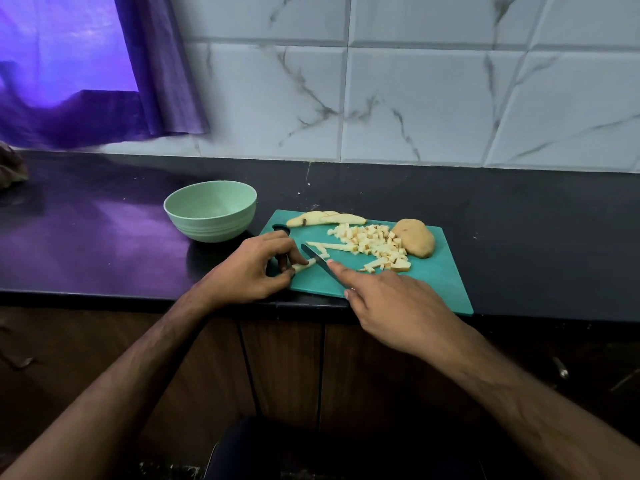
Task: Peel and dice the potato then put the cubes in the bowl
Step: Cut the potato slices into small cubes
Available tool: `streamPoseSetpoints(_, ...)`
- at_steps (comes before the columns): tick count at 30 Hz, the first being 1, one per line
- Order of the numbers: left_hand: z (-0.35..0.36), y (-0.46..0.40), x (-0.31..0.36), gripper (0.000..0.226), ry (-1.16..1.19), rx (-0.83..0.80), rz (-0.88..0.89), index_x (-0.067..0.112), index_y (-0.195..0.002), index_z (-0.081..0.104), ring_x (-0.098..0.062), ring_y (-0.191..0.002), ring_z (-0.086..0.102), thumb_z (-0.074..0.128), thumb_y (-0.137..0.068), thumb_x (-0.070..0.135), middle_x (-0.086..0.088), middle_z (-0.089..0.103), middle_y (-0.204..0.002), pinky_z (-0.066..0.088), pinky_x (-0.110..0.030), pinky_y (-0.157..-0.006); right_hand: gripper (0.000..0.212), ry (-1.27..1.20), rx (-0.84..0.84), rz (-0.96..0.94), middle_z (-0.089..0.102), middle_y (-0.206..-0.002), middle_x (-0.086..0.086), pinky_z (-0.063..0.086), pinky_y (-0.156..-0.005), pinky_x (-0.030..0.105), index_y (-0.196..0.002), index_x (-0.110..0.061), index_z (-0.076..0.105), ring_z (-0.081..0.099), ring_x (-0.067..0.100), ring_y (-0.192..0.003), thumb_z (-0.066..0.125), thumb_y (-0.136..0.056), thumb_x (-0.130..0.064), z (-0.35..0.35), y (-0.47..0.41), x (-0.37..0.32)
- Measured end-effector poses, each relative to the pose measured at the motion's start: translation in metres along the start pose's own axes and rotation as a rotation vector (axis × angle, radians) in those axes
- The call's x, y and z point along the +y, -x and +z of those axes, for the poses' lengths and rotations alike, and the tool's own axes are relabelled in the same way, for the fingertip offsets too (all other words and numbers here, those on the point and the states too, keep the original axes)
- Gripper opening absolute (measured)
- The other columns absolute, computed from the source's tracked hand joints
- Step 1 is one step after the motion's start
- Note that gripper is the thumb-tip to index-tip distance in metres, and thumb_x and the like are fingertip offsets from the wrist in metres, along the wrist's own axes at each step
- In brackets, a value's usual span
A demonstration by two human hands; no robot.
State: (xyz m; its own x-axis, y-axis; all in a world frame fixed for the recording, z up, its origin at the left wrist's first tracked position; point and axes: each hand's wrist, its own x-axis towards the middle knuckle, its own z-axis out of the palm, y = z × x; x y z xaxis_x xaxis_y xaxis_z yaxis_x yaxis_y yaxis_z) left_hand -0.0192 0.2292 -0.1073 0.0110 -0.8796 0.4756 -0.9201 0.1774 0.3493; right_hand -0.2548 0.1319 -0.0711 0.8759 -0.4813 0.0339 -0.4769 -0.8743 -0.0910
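Left hand (254,268) pinches a potato strip (304,265) between thumb and fingertips, holding it down at the near-left corner of the cutting board (433,282). Right hand (391,306) grips the knife (317,259), index finger stretched along the back of the blade; the handle is hidden under the palm, so the exact grip there is hard to tell. Blade tip sits just right of the pinched strip, angled toward the far left.

Pile of potato cubes (372,242) lies mid-board, with a few uncut strips (332,247) on its left side. Potato piece with skin (415,238) rests at the far-right of the board, touching the cube pile. Potato slices (325,218) lie along the far edge.

Green bowl (210,211) stands on the dark counter (104,237) just left of the board, no cubes in it. Purple curtain (86,71) hangs far left against the tiled wall (415,81).
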Motion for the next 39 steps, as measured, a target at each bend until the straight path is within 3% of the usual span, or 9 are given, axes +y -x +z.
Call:
streamPoseSetpoints(5,0.000,0.001,0.001,0.018,0.009,0.011,0.008,0.018,-0.099,0.072,-0.011,-0.081,0.063,0.076,-0.085,0.007,0.007,0.062,-0.090,0.052,-0.031,-0.070,0.052,-0.042,0.033,-0.002,0.050,-0.073,-0.009,0.031,-0.053,0.027,-0.158,-0.049,0.012,0.046,0.006,-0.063,0.030,-0.110,-0.040,-0.009,0.001,0.006)
streamPoseSetpoints(11,0.000,0.000,-0.002,0.016,0.013,0.005,0.016,0.018,-0.098,0.071,-0.014,-0.082,0.064,0.076,-0.086,0.009,0.004,0.063,-0.090,0.053,-0.036,-0.070,0.054,-0.038,-0.003,0.004,0.045,-0.074,-0.010,0.039,-0.066,0.031,-0.159,-0.047,0.007,0.043,0.004,-0.065,0.028,-0.110,-0.040,0.002,0.014,0.000)
streamPoseSetpoints(17,0.000,0.001,-0.001,0.011,0.023,0.016,0.016,0.017,-0.097,0.072,-0.013,-0.081,0.064,0.072,-0.086,0.018,0.004,0.064,-0.089,0.053,-0.038,-0.069,0.052,-0.035,0.015,-0.009,0.048,-0.074,-0.009,0.031,-0.053,0.027,-0.159,-0.046,0.013,0.045,0.005,-0.064,0.030,-0.110,-0.039,-0.004,-0.007,-0.001)
streamPoseSetpoints(27,0.001,0.000,-0.004,0.011,0.035,0.017,0.023,0.017,-0.096,0.073,-0.014,-0.080,0.064,0.075,-0.086,0.012,0.004,0.065,-0.088,0.053,-0.039,-0.067,0.054,-0.035,-0.013,0.010,0.047,-0.078,-0.008,0.038,-0.066,0.032,-0.159,-0.047,0.008,0.043,0.005,-0.067,0.030,-0.110,-0.039,0.005,0.001,-0.005)
streamPoseSetpoints(33,0.001,0.001,-0.005,0.011,0.048,0.036,0.003,0.018,-0.094,0.072,-0.015,-0.078,0.064,0.077,-0.086,0.012,0.002,0.065,-0.086,0.051,-0.039,-0.065,0.052,-0.053,0.025,-0.006,0.046,-0.073,-0.009,0.031,-0.055,0.028,-0.159,-0.046,0.014,0.044,0.005,-0.064,0.030,-0.111,-0.038,-0.007,-0.008,-0.004)
streamPoseSetpoints(39,0.001,-0.001,-0.007,0.009,0.050,0.029,0.004,0.017,-0.093,0.073,-0.015,-0.079,0.064,0.078,-0.087,0.013,0.002,0.067,-0.088,0.052,-0.039,-0.066,0.055,-0.027,-0.003,-0.002,0.045,-0.077,-0.010,0.038,-0.067,0.032,-0.159,-0.047,0.005,0.044,0.005,-0.067,0.028,-0.110,-0.041,0.004,0.011,-0.007)
